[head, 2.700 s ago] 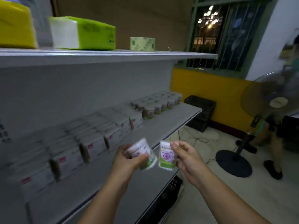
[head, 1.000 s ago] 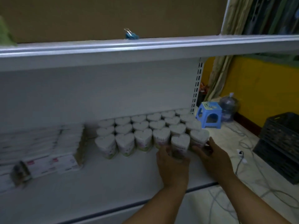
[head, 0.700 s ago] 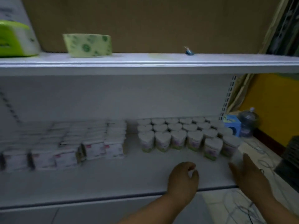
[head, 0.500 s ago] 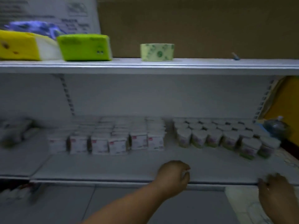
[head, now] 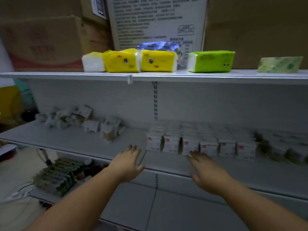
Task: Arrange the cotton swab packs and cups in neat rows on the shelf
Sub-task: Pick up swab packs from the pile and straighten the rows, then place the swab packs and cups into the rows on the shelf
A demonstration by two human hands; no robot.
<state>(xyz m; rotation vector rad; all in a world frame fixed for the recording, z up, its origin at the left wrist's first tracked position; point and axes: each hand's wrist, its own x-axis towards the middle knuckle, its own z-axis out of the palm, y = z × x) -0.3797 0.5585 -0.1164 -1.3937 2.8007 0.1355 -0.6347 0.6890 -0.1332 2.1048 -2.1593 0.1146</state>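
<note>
White cotton swab packs [head: 201,144] with small red labels stand in neat rows on the middle shelf [head: 75,139]. A loose jumble of more packs [head: 83,120] lies further left on the same shelf. The swab cups [head: 283,150] show as a blur at the far right. My left hand [head: 128,162] reaches forward over the shelf's front edge with fingers straight, holding nothing. My right hand [head: 205,170] is stretched out flat beside it, fingertips just short of the front row of packs, also empty.
The upper shelf [head: 166,77] carries yellow tissue packs [head: 138,62], a green tissue pack [head: 211,61], a pale green pack [head: 280,65] and cardboard boxes [head: 46,40] behind. A lower shelf at left holds stacked dark packets [head: 56,175].
The view has swung left from the cups to the pack rows and the loose pile. Both hands, which set two cups down a second ago, are now empty and have opened flat and reached forward.
</note>
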